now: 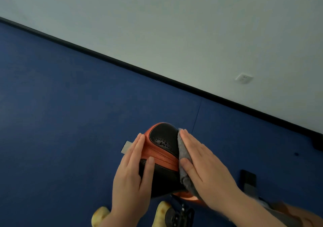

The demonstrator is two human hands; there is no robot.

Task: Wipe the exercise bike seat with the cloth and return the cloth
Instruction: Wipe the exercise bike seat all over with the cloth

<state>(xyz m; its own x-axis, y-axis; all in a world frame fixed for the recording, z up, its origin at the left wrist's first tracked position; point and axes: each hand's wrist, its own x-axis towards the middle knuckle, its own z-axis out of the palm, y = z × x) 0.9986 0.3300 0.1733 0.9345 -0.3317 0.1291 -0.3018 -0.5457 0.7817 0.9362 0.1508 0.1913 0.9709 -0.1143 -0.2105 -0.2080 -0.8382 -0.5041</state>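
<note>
A: Head view, the only one we have. We log the seat (163, 158) at lower centre of the frame, black with an orange band, its narrow end pointing toward the upper part of the frame and its broad end toward the bottom edge. So the long axis runs roughly bottom to top, tilted slightly left.

B: Agreed. Left hand (132, 176) lies flat against the seat's left flank, fingers straight and together, thumb across the black top. We note it as open, bracing rather than gripping.

A: Right hand (201, 162) is on the right flank, palm down, fingers extended. The grey cloth (182, 158) sits pinned between that palm and the seat; its edge shows along the fingers from the nose down past the thumb. Flat-handed press on the cloth, not a clenched grip.

B: The key relation: the unwiped black top lies left of the right fingers, across the seat's width. The right hand is the one carrying the cloth, so we judge it the working hand.

A: We judge wiping is in progress on the right side. The next stroke would likely run along the long axis or sweep left over the top.

B: Where the cloth gets returned is not in frame. Blue floor (70, 104), wall socket (244, 78) at upper right, nothing else relevant.
</note>
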